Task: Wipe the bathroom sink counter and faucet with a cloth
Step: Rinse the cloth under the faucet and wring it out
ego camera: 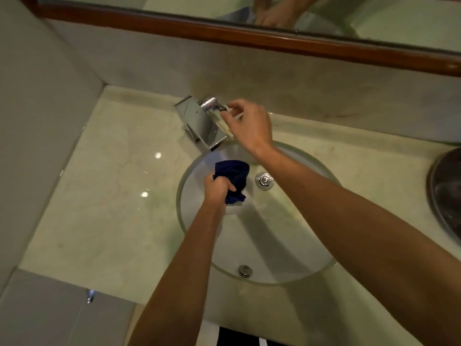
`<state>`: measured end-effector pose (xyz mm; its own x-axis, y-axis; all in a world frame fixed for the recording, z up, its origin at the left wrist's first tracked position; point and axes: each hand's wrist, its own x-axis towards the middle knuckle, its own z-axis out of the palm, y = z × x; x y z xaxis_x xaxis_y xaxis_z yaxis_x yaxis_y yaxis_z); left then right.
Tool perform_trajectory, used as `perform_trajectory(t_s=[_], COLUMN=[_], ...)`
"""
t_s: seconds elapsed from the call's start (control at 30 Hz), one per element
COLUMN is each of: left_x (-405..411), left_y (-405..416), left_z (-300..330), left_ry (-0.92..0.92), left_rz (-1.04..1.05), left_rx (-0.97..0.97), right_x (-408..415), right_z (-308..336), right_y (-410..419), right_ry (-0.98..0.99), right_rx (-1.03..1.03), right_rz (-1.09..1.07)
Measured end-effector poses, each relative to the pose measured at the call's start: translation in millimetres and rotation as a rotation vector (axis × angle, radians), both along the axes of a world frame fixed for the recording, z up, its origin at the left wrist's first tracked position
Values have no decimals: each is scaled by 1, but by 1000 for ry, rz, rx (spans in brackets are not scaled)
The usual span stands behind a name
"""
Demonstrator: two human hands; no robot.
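The left hand [218, 187] grips a bunched dark-blue cloth [233, 177] over the basin [287, 245] while the right hand [248, 126], fingers loosely curled, reaches the chrome faucet lever [212, 104] at twelve o'clock; judging by this, wet the cloth sparingly.

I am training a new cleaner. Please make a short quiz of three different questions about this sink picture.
1. True or false: the left hand grips the dark blue cloth over the basin.
2. The right hand is at: A) the faucet handle, B) the drain, C) the mirror.
3. Fill in: the cloth's colour is ____.

Key: 1 true; 2 A; 3 dark blue.
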<state>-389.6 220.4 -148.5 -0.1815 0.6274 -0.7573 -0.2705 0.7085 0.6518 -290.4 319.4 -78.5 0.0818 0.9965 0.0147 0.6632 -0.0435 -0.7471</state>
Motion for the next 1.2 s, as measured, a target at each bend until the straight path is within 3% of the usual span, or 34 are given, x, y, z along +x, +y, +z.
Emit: perform_trajectory(t_s=[0.17, 0.27, 0.47, 0.57, 0.6, 0.67, 0.77, 0.83, 0.93, 1.0, 1.07, 1.13, 1.2], left_x=[-10, -14, -10, -7, -6, -2, 0, 2, -10, -18, -21, -18, -19], left_y=[15, 19, 14, 7, 5, -2, -18, -28, -40, -49, -52, -45, -28], left_z=[-12, -20, -35, -40, -42, -42, -45, -42, -43, -40, -32, -33, -45], left_ry=[35, 44, 76, 130, 170, 267, 347, 437, 608, 462, 261, 305, 313], left_rz=[-81, -179, -217, -257, -281, -347, -439, -497, -673, -703, -472, -217, -141], left_rx=[48, 115, 287, 398, 446, 581, 691, 773, 811, 759, 649, 438, 174], right_x=[-3, 5, 33, 48, 49, 47, 39, 31, 23, 22, 19, 15, 10], right_z=[-12, -17, -55, -93, -104, -123, -142, -147, -156, -159, -157, -160, -161], right_y=[13, 23, 1, -45, -58, -74, -80, -81, -81, -81, -82, -86, -93], right_ry=[-179, -141, 152, 191, 309, 728, 1261, 1435, 1394, 1319, 1216, 1074, 906], right_rx=[132, 131, -163, -584, -813, -1177, -1272, -1224, -1143, -1113, -1144, -1075, -894], right_rz=[51, 14, -226, -228, -205, -126, -11, 59, 42, 63, 31, -21, -34])
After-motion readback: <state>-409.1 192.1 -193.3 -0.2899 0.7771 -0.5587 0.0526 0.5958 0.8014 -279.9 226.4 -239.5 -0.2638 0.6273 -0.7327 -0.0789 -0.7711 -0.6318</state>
